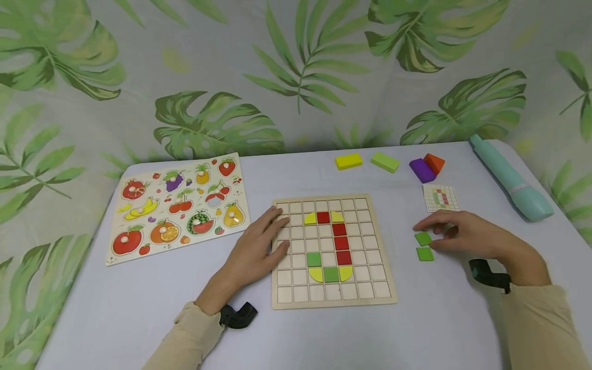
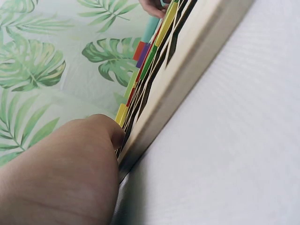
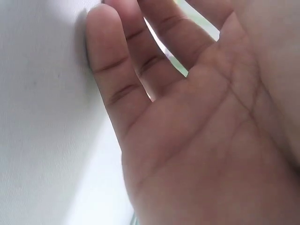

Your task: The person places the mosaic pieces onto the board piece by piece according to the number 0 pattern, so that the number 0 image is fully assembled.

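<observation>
A wooden grid board [image 1: 362,290] lies on the cloth, with several red squares [image 1: 341,243], green squares [image 1: 313,259] and yellow rounded pieces [image 1: 345,273] in its cells. Along the board's left edge rests my left hand [image 1: 252,252], fingers spread and fingertips on the rim. To the right, my right hand [image 1: 476,236] is at two loose green tiles. Its thumb and forefinger stand apart on either side of the upper green tile [image 1: 423,238]; the lower green tile [image 1: 425,254] lies just below. The right wrist view shows the palm [image 3: 201,140] and hides the tiles.
A printed pattern card [image 1: 441,198] lies just beyond my right hand. Farther back are yellow [image 1: 349,161], light green [image 1: 385,162], purple [image 1: 422,170] and orange [image 1: 435,163] blocks. A teal bottle-shaped object [image 1: 513,180] is at far right, a fruit puzzle board [image 1: 180,208] at left.
</observation>
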Action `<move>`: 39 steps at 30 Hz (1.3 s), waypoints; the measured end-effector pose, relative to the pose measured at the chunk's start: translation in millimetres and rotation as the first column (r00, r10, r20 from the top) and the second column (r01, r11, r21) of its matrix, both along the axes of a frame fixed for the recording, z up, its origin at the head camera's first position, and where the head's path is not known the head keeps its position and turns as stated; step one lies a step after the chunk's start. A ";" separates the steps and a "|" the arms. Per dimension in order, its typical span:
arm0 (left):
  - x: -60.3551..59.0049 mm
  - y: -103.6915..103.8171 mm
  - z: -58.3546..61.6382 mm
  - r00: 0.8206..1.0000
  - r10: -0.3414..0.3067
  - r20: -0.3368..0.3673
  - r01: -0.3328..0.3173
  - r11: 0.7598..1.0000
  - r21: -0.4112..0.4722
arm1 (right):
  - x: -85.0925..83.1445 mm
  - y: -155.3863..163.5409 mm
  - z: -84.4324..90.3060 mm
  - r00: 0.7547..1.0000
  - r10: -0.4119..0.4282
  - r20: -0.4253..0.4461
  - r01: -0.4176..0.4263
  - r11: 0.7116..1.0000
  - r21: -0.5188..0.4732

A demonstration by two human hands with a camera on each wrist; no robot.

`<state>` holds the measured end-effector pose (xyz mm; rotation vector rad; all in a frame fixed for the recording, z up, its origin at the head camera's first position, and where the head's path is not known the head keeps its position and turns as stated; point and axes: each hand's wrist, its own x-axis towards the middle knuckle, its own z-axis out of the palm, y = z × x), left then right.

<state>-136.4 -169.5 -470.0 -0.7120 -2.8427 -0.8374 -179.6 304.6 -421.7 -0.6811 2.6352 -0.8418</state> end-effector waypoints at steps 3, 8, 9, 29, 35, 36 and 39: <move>-0.1 0.3 0.0 1.000 -0.001 -0.007 0.001 1.000 0.001 | -0.2 -3.8 -0.5 1.000 0.004 -0.019 -0.004 1.000 -0.003; 0.6 0.5 0.4 1.000 -0.003 -0.016 0.003 1.000 0.008 | 0.3 -8.3 -0.7 0.999 0.002 -0.051 -0.003 1.000 -0.007; 0.7 0.6 0.3 1.000 -0.003 -0.017 0.003 1.000 0.008 | 0.6 -9.2 -0.3 0.998 -0.002 -0.055 0.002 1.000 -0.002; -0.2 0.4 1.8 0.999 -0.006 -0.032 0.006 1.000 -0.001 | 7.2 -76.4 21.2 0.978 0.039 -0.206 -0.070 0.987 -0.146; 1.1 1.0 2.0 1.000 -0.004 -0.029 0.004 1.000 0.011 | 8.2 -106.0 29.1 0.974 0.046 -0.224 -0.077 0.988 -0.133; 1.2 1.1 1.8 1.000 -0.003 -0.029 0.003 1.000 0.011 | 8.1 -111.5 31.0 0.975 0.048 -0.216 -0.078 0.988 -0.130; 0.6 1.5 1.0 1.000 -0.003 -0.028 0.003 1.000 0.011 | 7.4 -127.4 34.7 0.983 0.052 -0.177 -0.076 0.989 -0.127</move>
